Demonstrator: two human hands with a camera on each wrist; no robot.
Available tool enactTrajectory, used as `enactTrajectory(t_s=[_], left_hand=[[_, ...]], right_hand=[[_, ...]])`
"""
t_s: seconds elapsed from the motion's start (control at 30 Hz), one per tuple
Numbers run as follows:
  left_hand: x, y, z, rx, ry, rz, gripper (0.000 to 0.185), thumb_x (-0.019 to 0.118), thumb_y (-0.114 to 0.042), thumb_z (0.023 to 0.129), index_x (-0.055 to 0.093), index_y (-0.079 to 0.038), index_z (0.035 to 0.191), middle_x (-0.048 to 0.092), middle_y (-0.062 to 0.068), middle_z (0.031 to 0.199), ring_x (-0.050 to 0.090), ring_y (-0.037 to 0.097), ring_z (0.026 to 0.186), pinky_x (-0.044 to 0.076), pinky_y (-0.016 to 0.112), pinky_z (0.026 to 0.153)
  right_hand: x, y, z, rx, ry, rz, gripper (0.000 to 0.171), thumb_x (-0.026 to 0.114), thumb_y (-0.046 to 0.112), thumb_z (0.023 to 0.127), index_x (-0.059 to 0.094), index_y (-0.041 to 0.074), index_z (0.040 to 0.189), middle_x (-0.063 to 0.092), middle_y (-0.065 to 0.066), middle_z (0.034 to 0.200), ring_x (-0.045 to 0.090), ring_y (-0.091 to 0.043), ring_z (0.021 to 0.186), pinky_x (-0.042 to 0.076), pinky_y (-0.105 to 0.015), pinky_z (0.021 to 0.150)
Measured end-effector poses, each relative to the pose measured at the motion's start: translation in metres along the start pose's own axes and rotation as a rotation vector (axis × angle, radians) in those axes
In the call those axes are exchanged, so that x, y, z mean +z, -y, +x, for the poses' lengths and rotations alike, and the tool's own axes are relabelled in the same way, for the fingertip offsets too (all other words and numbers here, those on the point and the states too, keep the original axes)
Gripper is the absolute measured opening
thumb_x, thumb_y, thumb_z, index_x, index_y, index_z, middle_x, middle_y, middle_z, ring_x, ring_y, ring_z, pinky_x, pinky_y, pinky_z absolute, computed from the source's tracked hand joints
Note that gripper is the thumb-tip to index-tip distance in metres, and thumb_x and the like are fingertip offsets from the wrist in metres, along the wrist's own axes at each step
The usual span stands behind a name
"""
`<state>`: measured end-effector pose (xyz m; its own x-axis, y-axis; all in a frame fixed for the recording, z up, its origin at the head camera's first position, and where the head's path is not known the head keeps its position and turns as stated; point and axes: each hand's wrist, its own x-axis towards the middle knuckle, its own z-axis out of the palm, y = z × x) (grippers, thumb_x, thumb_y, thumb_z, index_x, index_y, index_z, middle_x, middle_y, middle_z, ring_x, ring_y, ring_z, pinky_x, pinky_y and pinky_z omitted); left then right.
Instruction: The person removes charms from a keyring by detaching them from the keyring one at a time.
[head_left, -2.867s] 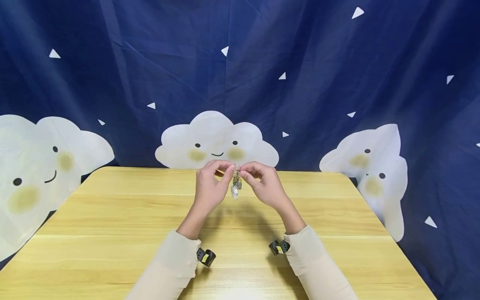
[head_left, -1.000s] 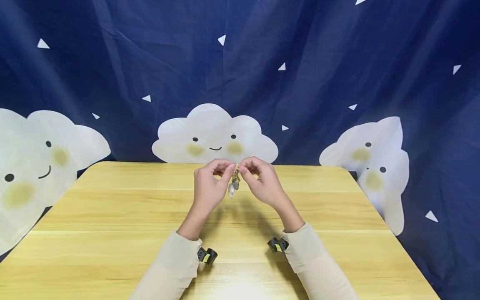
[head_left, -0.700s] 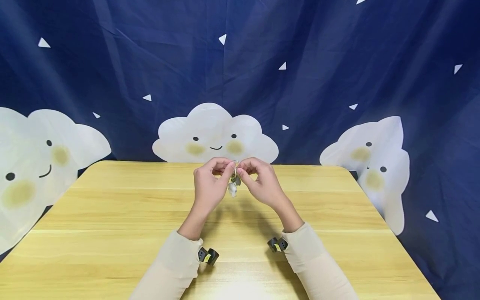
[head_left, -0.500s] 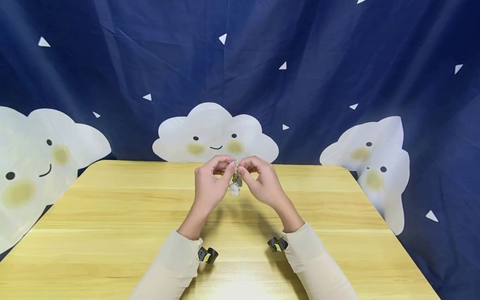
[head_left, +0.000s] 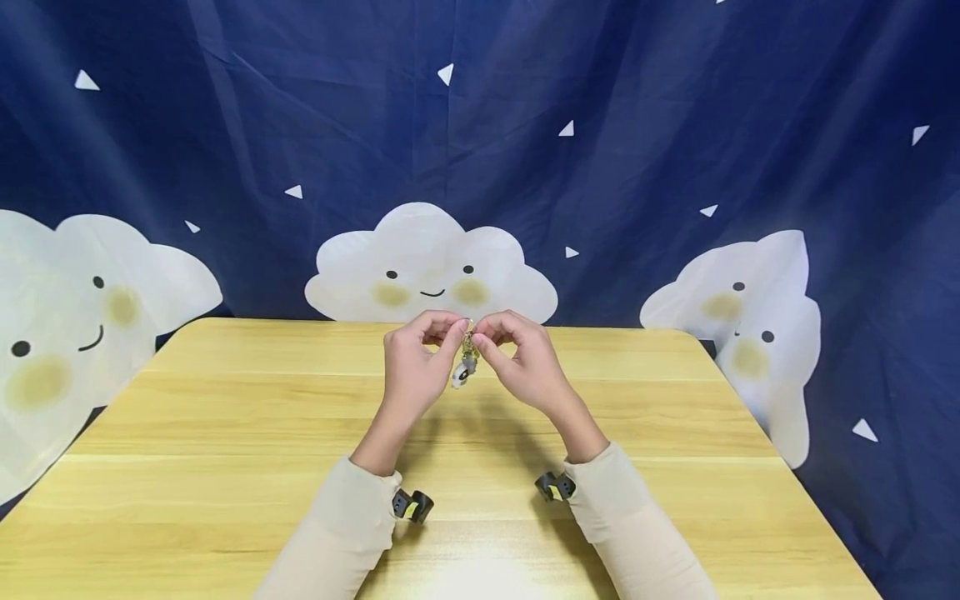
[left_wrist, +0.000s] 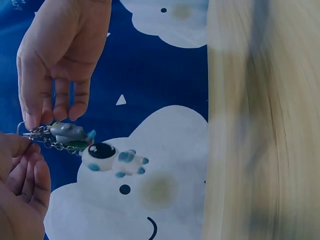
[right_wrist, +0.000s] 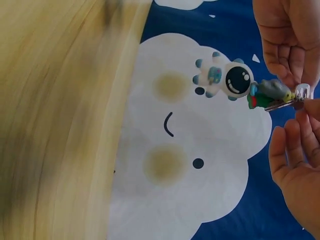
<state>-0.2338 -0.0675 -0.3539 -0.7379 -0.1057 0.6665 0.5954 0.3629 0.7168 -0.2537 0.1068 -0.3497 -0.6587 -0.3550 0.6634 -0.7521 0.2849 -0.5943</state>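
Note:
Above the table, both hands hold a keychain [head_left: 461,375] in front of the body. My left hand [head_left: 416,362] pinches its metal end between thumb and fingertips, and my right hand [head_left: 528,362] pinches the same end from the other side. A thin metal ring [left_wrist: 20,129] shows at the fingertips in the left wrist view. From it hang short chains, a small white astronaut figure [left_wrist: 101,156] with a black visor and teal patches, and a grey figure [right_wrist: 272,89] with green and red parts. The fingertips partly hide the ring and clasp.
A light wooden table [head_left: 247,433] lies below the hands. Behind it hangs a dark blue curtain [head_left: 510,167] printed with white clouds and small triangles. A small black camera [head_left: 412,506] sits on the left wrist, with another black camera [head_left: 555,487] on the right.
The dangling astronaut has swung leftward and turned, so its dark visor now shows in the head view. Both hands keep their pinch, with small finger shifts. The head view has tilted slightly.

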Motion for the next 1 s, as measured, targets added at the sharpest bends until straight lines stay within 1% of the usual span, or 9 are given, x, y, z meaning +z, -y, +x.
enactTrajectory(t_s=[0.1, 0.27, 0.4, 0.53, 0.7, 0.83, 0.9, 1.0], left_hand=[[0.0004, -0.0002, -0.0003, -0.014, -0.001, -0.021, 0.007, 0.074, -0.012, 0.096, 0.076, -0.005, 0.098, 0.075, 0.004, 0.081, 0.066, 0.014, 0.07, 0.055, 0.026, 0.066], [0.0012, -0.0003, -0.0001, 0.018, 0.015, -0.058, 0.009, 0.072, -0.01, 0.096, 0.075, -0.004, 0.101, 0.075, 0.004, 0.081, 0.069, 0.015, 0.071, 0.058, 0.03, 0.071], [-0.0003, -0.0003, -0.0004, 0.043, 0.028, -0.024, 0.009, 0.073, -0.012, 0.096, 0.076, -0.003, 0.097, 0.074, 0.004, 0.079, 0.067, 0.014, 0.07, 0.058, 0.029, 0.069], [-0.0018, 0.0004, 0.0001, 0.068, 0.023, 0.012, 0.01, 0.074, -0.012, 0.095, 0.077, -0.002, 0.094, 0.074, 0.005, 0.08, 0.066, 0.014, 0.068, 0.057, 0.027, 0.068], [-0.0023, -0.0006, 0.0008, 0.056, 0.006, 0.007, 0.009, 0.074, -0.011, 0.095, 0.077, -0.002, 0.094, 0.076, 0.005, 0.082, 0.066, 0.014, 0.068, 0.056, 0.026, 0.068], [-0.0025, -0.0014, 0.001, 0.053, 0.0, 0.003, 0.009, 0.074, -0.01, 0.095, 0.076, -0.002, 0.094, 0.075, 0.005, 0.08, 0.066, 0.014, 0.067, 0.056, 0.026, 0.067], [-0.0025, -0.0008, 0.0015, 0.066, 0.005, -0.002, 0.008, 0.073, -0.009, 0.095, 0.075, -0.001, 0.097, 0.075, 0.006, 0.08, 0.067, 0.014, 0.067, 0.057, 0.026, 0.067], [-0.003, 0.001, 0.0026, 0.108, 0.027, 0.009, 0.008, 0.073, -0.007, 0.095, 0.074, 0.0, 0.1, 0.075, 0.007, 0.079, 0.068, 0.015, 0.066, 0.058, 0.029, 0.067]], right_hand=[[0.0013, 0.0, 0.0001, -0.014, -0.007, -0.016, 0.004, 0.068, 0.007, 0.098, 0.07, 0.004, 0.1, 0.067, -0.003, 0.087, 0.061, -0.015, 0.079, 0.056, -0.037, 0.075], [0.0016, -0.0004, 0.0001, -0.017, -0.016, -0.003, 0.007, 0.066, 0.008, 0.101, 0.069, 0.002, 0.1, 0.066, -0.004, 0.087, 0.06, -0.016, 0.078, 0.055, -0.035, 0.075], [0.0017, -0.0006, 0.0, 0.0, -0.019, 0.02, 0.01, 0.063, 0.009, 0.102, 0.068, 0.001, 0.101, 0.067, -0.006, 0.089, 0.06, -0.017, 0.079, 0.054, -0.031, 0.074], [0.0017, -0.0008, 0.0001, 0.009, -0.023, 0.031, 0.01, 0.063, 0.009, 0.102, 0.068, 0.001, 0.101, 0.067, -0.007, 0.089, 0.06, -0.017, 0.078, 0.053, -0.031, 0.073], [0.0013, 0.0004, 0.0001, 0.005, -0.023, 0.036, 0.008, 0.067, 0.01, 0.1, 0.07, 0.003, 0.101, 0.068, -0.005, 0.089, 0.061, -0.016, 0.077, 0.054, -0.033, 0.074], [0.0016, -0.0003, -0.0005, -0.002, -0.02, 0.022, 0.006, 0.069, 0.009, 0.099, 0.071, 0.003, 0.1, 0.068, -0.004, 0.089, 0.061, -0.016, 0.077, 0.054, -0.033, 0.073], [0.0018, -0.0005, -0.0006, -0.01, -0.018, 0.015, 0.005, 0.068, 0.008, 0.099, 0.071, 0.003, 0.1, 0.068, -0.004, 0.088, 0.06, -0.016, 0.077, 0.053, -0.033, 0.073], [0.0021, -0.0002, -0.0002, -0.017, -0.017, 0.012, 0.007, 0.066, 0.008, 0.1, 0.07, 0.003, 0.1, 0.067, -0.004, 0.087, 0.06, -0.016, 0.077, 0.053, -0.032, 0.073]])
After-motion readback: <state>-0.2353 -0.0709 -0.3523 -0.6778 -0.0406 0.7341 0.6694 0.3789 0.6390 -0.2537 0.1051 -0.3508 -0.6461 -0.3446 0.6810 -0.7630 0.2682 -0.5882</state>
